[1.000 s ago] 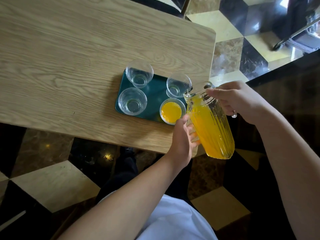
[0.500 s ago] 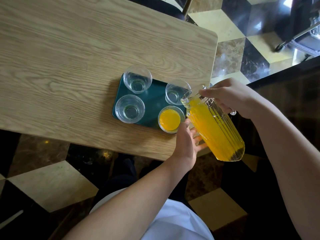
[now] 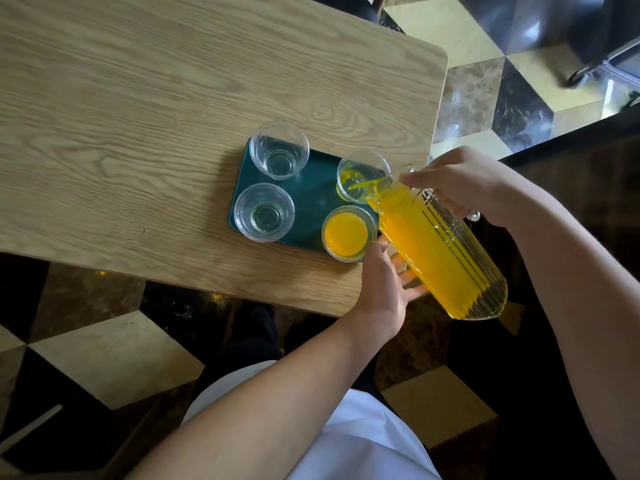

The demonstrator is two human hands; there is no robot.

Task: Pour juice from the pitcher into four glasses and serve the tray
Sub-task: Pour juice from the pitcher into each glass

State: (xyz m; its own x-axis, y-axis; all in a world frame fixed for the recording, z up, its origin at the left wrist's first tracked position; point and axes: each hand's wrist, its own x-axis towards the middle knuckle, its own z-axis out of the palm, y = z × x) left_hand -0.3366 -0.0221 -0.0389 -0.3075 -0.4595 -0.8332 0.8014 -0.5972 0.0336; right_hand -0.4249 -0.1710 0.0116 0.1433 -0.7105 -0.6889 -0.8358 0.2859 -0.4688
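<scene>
Four glasses on a dark green tray [image 3: 311,199], near the right front corner of the wooden desk [image 3: 138,116]. Change since a second ago: the pitcher [image 3: 440,251] has tipped much further, its spout now over the far right glass [image 3: 363,174], and a stream of juice is landing in it — second pour under way, by my reading. A moment back that glass was dry.

Pitcher: ribbed clear glass, still mostly full of orange juice, held slanted off the desk's front right edge, base toward the person. Right hand [image 3: 464,181] wraps the handle near the rim. Left hand [image 3: 388,282] supports the underside of the body, fingers spread and fairly straight — steadying, not clutching.

Containers, by fill:
- near right glass [image 3: 348,233]: juice to a good level, done.
- far right glass: first splash only.
- far left glass [image 3: 278,148]: empty.
- near left glass [image 3: 264,212]: empty.

Judgement: roughly a quarter through pouring; tray not yet served.
</scene>
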